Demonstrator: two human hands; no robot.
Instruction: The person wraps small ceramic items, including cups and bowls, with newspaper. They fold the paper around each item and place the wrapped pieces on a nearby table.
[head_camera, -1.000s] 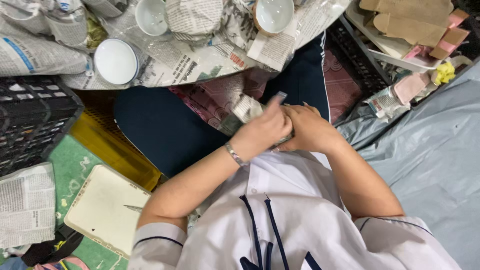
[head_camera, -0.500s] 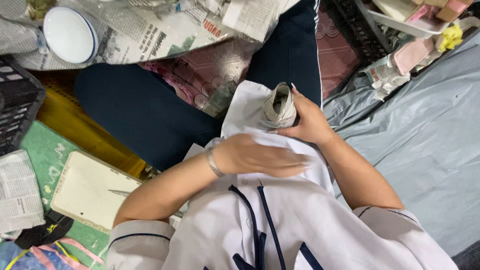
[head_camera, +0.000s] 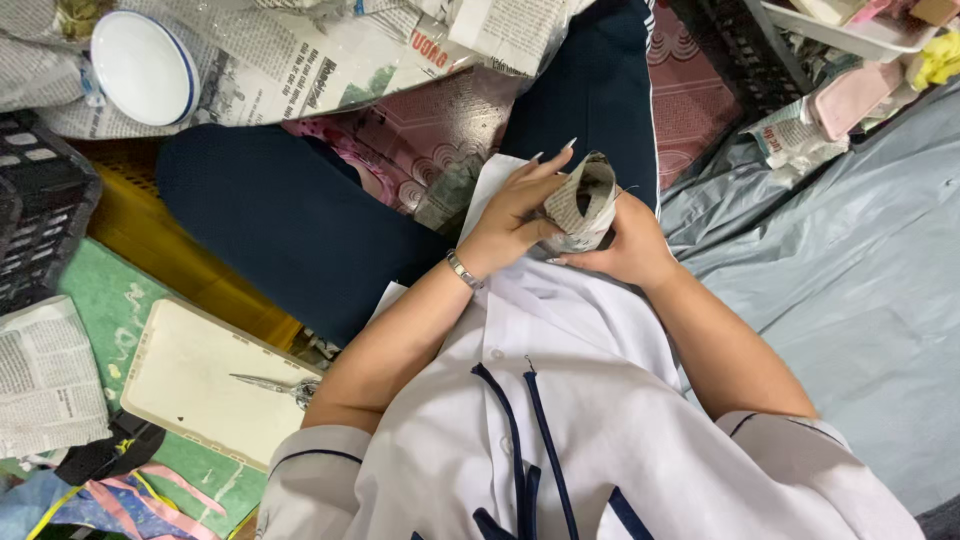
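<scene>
A grey plastic sheet (head_camera: 860, 300) covers the ground on the right side of the view. The person sits cross-legged in dark blue trousers (head_camera: 290, 225) and a white shirt (head_camera: 570, 440) with navy trim. Crumpled newspaper sheets (head_camera: 300, 70) lie spread along the top, and a black plastic crate (head_camera: 40, 220) stands at the left edge. Near the left elbow lies a cream rectangular tray (head_camera: 195, 385), with a pair of scissors (head_camera: 275, 385) resting on it. A folded newspaper (head_camera: 45, 375) lies just beside the tray. A white bowl with a blue rim (head_camera: 143, 68) sits on the newspaper sheets at the upper left.

Over the lap, just in front of the chest, both hands close around a small newspaper-wrapped bundle (head_camera: 582, 205). The right hand (head_camera: 630, 245) cups it from beneath and behind, fingers curled around it. The left hand (head_camera: 515, 215), a metal bracelet (head_camera: 462, 270) at its wrist, presses against the near side, thumb on the paper and long-nailed fingers half spread above the open, crumpled top.
</scene>
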